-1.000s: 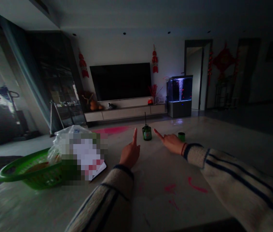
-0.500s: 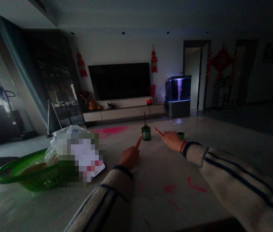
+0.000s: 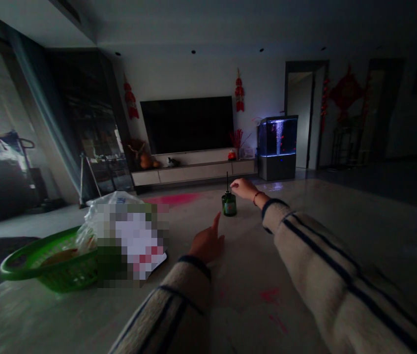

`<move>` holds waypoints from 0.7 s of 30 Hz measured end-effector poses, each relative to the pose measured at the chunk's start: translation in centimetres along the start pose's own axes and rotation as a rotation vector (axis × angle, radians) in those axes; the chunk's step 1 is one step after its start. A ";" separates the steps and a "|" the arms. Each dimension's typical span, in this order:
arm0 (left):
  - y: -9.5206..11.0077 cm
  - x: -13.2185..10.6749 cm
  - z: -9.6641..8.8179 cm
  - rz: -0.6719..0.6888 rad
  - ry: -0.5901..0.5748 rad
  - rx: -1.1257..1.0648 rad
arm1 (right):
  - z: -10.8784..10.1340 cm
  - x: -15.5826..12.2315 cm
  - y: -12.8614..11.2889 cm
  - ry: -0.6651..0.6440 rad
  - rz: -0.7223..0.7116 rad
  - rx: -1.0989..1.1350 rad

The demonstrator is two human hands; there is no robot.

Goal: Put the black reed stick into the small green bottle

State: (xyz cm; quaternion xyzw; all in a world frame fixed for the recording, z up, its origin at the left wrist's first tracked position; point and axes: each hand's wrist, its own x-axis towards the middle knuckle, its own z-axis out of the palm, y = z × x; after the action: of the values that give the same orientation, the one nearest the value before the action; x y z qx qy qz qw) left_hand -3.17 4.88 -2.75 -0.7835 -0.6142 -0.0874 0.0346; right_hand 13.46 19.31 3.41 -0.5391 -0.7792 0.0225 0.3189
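A small dark green glass bottle (image 3: 229,204) stands upright on the table, with a thin dark stick (image 3: 227,181) rising from its neck. My right hand (image 3: 244,188) is just right of the stick, above the bottle's shoulder. Its fingers are bent together in a pinch near the neck; what lies between the fingertips is too small to make out. Lower and to the left, my left hand (image 3: 207,244) points at the bottle with the index finger stretched and the thumb apart. It holds nothing and does not touch the glass.
On the left of the pale table (image 3: 245,295) sits a green plastic basket (image 3: 64,275) with a clear plastic bag (image 3: 110,199). A partly blurred white packet (image 3: 138,241) leans beside it. Beyond the table are a television (image 3: 188,125) and a lit fish tank (image 3: 278,137).
My right hand has moved up and left to the bottle's neck, its pointing finger now bent in. A green object behind that hand is now hidden. The left hand still points.
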 end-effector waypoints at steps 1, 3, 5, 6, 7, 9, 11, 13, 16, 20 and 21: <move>0.0 0.0 0.1 -0.001 0.000 0.002 | 0.3 0.1 -0.1 -0.002 0.000 0.004; 0.1 0.0 0.2 -0.004 0.003 0.004 | 1.0 0.0 -0.1 -0.014 0.005 -0.009; 0.1 -0.1 0.3 -0.003 0.006 0.002 | 1.6 -0.2 -0.1 -0.017 0.000 -0.025; 0.1 -0.1 0.3 -0.001 0.008 0.001 | 1.8 -0.3 0.0 -0.012 -0.008 -0.031; 0.1 -0.1 0.3 0.003 0.010 0.000 | 2.0 -0.4 0.1 -0.005 -0.020 -0.036; 0.1 -0.2 0.4 0.014 0.015 0.005 | 2.3 -0.4 0.2 0.013 -0.046 -0.048; 0.1 -0.2 0.5 0.018 0.015 0.010 | 2.4 -0.2 0.2 0.038 -0.067 -0.064; 0.2 -0.1 0.5 0.011 0.010 0.012 | 2.5 0.1 0.2 0.055 -0.079 -0.075; 0.3 -0.1 0.5 -0.013 0.002 0.014 | 2.5 0.5 0.1 0.044 -0.075 -0.045; 0.5 -0.2 0.3 -0.034 -0.017 0.022 | 2.5 1.0 0.2 0.025 -0.032 0.063; 0.5 -0.2 0.2 -0.036 -0.020 0.027 | 2.5 1.1 0.2 0.023 -0.022 0.084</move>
State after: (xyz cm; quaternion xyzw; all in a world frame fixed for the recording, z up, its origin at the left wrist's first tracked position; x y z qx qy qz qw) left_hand -2.71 4.55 -2.96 -0.7726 -0.6298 -0.0719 0.0373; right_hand 12.11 21.06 1.87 -0.5170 -0.7797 0.0457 0.3503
